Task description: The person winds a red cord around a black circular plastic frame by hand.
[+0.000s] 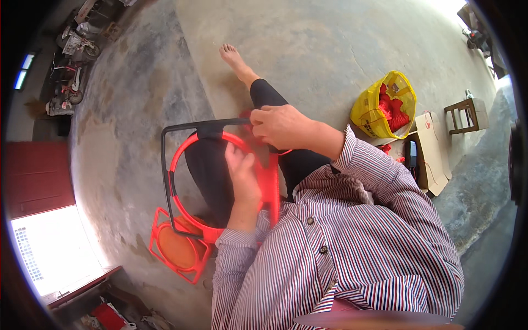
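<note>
On my lap rests a frame (165, 159) with black outer bars and a round red ring with black sections inside. My left hand (243, 179) is closed on the ring's right side, thumb and fingers bent. My right hand (280, 127) pinches at the upper right end of the black bar. Blurred red material (268, 184) lies between and below the hands; its shape is smeared. What my right fingertips hold is hidden. On the floor to the left lies another red frame (179, 247) with an orange round middle, partly under the first.
A yellow bag (374, 113) with red bundles (393, 110) stands on the floor at right. Beside it are an opened cardboard box (432, 148) and a small wooden stool (473, 115). Small bikes (74, 82) line the far left wall. My bare foot (234, 58) stretches forward.
</note>
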The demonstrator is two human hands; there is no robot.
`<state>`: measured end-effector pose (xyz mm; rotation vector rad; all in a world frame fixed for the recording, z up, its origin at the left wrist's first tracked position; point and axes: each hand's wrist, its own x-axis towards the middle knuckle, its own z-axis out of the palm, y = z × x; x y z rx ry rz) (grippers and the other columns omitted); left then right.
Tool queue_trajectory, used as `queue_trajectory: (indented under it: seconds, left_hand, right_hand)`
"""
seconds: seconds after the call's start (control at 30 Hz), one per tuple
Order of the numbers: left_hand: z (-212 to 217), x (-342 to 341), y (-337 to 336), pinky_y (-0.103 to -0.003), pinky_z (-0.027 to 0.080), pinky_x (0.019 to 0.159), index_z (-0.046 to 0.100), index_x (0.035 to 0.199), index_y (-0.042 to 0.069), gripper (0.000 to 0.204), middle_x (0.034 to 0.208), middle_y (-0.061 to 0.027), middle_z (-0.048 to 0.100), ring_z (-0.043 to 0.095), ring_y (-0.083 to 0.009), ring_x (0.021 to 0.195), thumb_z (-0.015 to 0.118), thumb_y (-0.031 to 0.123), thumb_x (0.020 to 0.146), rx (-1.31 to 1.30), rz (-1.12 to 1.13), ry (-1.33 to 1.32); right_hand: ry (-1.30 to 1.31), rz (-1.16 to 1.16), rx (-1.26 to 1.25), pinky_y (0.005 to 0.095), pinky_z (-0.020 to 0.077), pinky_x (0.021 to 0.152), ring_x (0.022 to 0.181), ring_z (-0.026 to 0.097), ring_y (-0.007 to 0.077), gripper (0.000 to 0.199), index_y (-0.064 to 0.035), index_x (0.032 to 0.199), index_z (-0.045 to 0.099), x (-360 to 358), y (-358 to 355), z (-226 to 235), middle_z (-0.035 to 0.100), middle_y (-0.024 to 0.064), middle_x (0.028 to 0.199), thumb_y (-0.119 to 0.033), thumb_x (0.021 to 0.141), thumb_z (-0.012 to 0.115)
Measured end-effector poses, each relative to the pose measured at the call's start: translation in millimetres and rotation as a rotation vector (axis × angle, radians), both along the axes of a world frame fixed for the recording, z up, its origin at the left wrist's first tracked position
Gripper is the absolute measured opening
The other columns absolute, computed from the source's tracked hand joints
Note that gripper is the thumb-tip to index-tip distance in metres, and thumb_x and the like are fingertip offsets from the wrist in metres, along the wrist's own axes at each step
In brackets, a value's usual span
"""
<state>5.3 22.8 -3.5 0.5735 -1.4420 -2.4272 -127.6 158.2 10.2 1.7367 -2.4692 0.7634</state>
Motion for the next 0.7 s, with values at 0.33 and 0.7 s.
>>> queue_trajectory:
  seconds: [0.33,0.7]
  left_hand:
    - [5.1,-6.4,-15.1,-0.041,0.048,0.095,0.046,0.132,-0.007,0.057,0.125,-0.0192,0.058,0.058,-0.0318,0.11,0.051,0.026,0.085,0.53,-0.409,-0.043]
    - [0.6,-7.3,-12.8,-0.036,0.056,0.062,0.061,0.094,0.002,0.015,0.085,-0.0186,0.069,0.068,-0.0261,0.07,0.061,0.017,0.092,0.304,-0.468,-0.45]
  right_hand:
    - [-1.205,-0.477,-0.861,0.0323,0.0505,0.09,0.102,0.062,0.0166,0.049,0.0038,0.121,0.057,24.6,39.6,-36.1,0.065,0.0115,0.111,-0.027,0.086,0.072]
    - [-1.366,-0.408,-1.072,0.0307,0.0509,0.075,0.074,0.06,0.0151,0.025,-0.005,0.107,0.059,33.2,89.7,-1.9,0.064,0.0071,0.094,-0.01,0.084,0.065]
